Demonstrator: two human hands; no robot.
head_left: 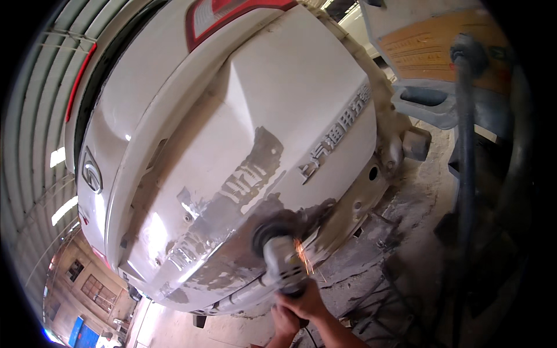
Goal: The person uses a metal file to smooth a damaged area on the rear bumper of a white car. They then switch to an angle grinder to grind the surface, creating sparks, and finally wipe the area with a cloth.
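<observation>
An angle grinder (pixel 283 264) with a dark round disc (pixel 271 233) is pressed against the lower part of a white car tailgate (pixel 290 87). Orange sparks (pixel 302 257) fly off to the right of the disc. My right hand (pixel 307 301) is closed around the grinder's rear body. Just below and left of it, my left hand (pixel 284 321) is also closed on the tool's handle end, partly hidden by the right. Around the disc the paint is stripped, leaving dull grey-brown metal (pixel 232 255) and a rough grey patch (pixel 264 153) higher up.
A red-and-clear tail light (pixel 212 20) and raised metal lettering (pixel 336 133) are on the car. At right stands equipment with an orange-brown panel (pixel 435 46) and a thick upright dark pole (pixel 466 145). Dark cables (pixel 400 290) lie on the dusty floor.
</observation>
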